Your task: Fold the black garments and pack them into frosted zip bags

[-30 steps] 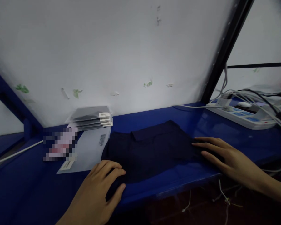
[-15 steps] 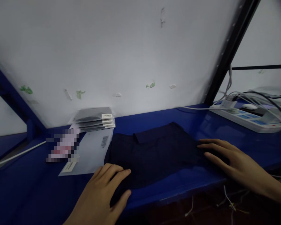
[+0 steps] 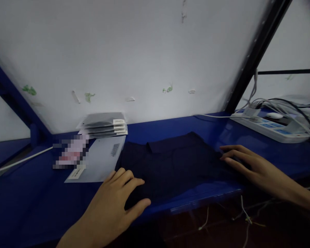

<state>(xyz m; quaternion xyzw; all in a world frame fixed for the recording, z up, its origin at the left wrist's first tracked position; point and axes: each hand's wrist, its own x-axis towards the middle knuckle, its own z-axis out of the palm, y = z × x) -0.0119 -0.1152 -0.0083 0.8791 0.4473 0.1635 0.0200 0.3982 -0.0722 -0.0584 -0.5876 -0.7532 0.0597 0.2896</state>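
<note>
A dark navy cloth garment [image 3: 167, 165] lies spread on the blue table, with a folded band along its far edge. My left hand [image 3: 119, 196] rests at its near left corner, fingers bent and thumb held apart from them. At the garment's right edge is my right hand [image 3: 255, 168]; its thumb and fingertips come together on the dark cloth there. The cloth right at those fingertips is hard to make out in the dim light. Beside the garment on the left, a flat grey plastic bag [image 3: 103, 160] with a label lies partly next to its edge.
A stack of bagged flat packets [image 3: 103, 120] stands at the back left, near a pixelated pink item [image 3: 72, 151]. On the right sit a white power strip [image 3: 271, 129] and tangled cables [image 3: 281, 106]. A white wall panel [image 3: 144, 51] rises behind the blue table [image 3: 155, 125].
The view has tilted slightly, so things sit a little higher. My right thumb has closed toward the fingertips at the garment's edge. My left thumb has stretched a little farther from its fingers.
</note>
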